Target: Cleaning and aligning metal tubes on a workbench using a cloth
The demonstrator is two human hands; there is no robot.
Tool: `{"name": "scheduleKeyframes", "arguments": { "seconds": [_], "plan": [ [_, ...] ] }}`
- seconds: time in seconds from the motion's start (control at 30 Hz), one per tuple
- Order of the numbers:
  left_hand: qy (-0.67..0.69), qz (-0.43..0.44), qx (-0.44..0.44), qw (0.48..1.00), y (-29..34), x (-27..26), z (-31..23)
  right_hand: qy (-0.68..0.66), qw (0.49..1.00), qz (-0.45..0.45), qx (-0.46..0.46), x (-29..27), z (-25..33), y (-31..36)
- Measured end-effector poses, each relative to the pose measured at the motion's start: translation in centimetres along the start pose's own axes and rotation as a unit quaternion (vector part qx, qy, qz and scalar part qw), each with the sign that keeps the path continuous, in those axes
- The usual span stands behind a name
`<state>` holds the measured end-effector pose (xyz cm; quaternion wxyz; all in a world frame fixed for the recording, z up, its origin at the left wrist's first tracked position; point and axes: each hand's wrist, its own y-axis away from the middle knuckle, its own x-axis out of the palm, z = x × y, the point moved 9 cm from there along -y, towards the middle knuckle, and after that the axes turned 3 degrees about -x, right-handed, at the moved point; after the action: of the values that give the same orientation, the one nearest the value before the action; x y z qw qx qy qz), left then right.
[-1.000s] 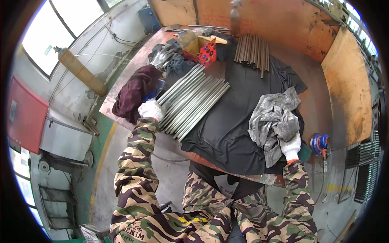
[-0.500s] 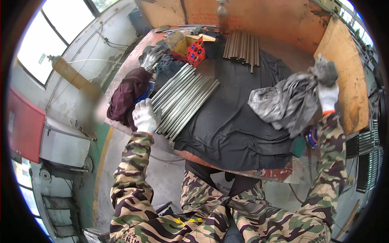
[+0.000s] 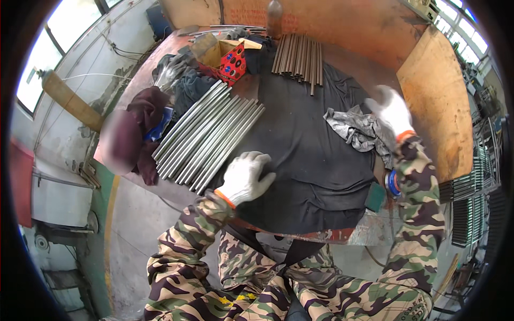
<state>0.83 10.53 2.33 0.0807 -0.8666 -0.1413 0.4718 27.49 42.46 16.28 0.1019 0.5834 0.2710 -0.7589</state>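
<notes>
My left hand (image 3: 246, 177), in a white knit glove, hovers over the near edge of the black cloth (image 3: 289, 144). Its thumb and fingers are apart with nothing between them. Just left of it, a row of shiny metal tubes (image 3: 209, 140) lies slanted across the table. On the right, my right hand (image 3: 395, 112), also gloved in white and slightly blurred, is open beside a crumpled grey rag (image 3: 357, 128). The rag lies on the black cloth, partly behind that hand and wrist. Several dull brown tubes (image 3: 297, 58) lie side by side at the back.
At the back left stand an open red-patterned cardboard box (image 3: 232, 63) and a maroon cloth (image 3: 145, 112). A plastic bottle (image 3: 274, 20) is by the rear board. Near the right edge are a green block (image 3: 376, 197) and a round blue tin (image 3: 393, 183). A wooden board (image 3: 436, 107) walls the right side.
My right hand has let go of the grey rag, which now lies lower on the cloth. The left hand has moved from the tubes' left end across to their right. The view has shifted slightly.
</notes>
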Motion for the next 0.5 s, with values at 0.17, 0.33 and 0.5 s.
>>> {"name": "scheduleKeyframes", "arguments": {
  "seconds": [0.17,0.33,0.5],
  "plan": [
    [-0.025,-0.063,-0.026,0.997,-0.5,2.9,1.4,-0.19,0.974,0.118,0.024,13.1,7.3,-5.5],
    [-0.006,-0.054,-0.023,0.998,-0.5,3.3,1.1,-0.164,0.982,0.073,0.062,20.1,8.3,-11.9],
    [0.008,-0.045,-0.041,0.998,-0.6,3.4,1.2,-0.147,0.974,0.124,0.12,25.9,7.6,-17.5]
  ]
}}
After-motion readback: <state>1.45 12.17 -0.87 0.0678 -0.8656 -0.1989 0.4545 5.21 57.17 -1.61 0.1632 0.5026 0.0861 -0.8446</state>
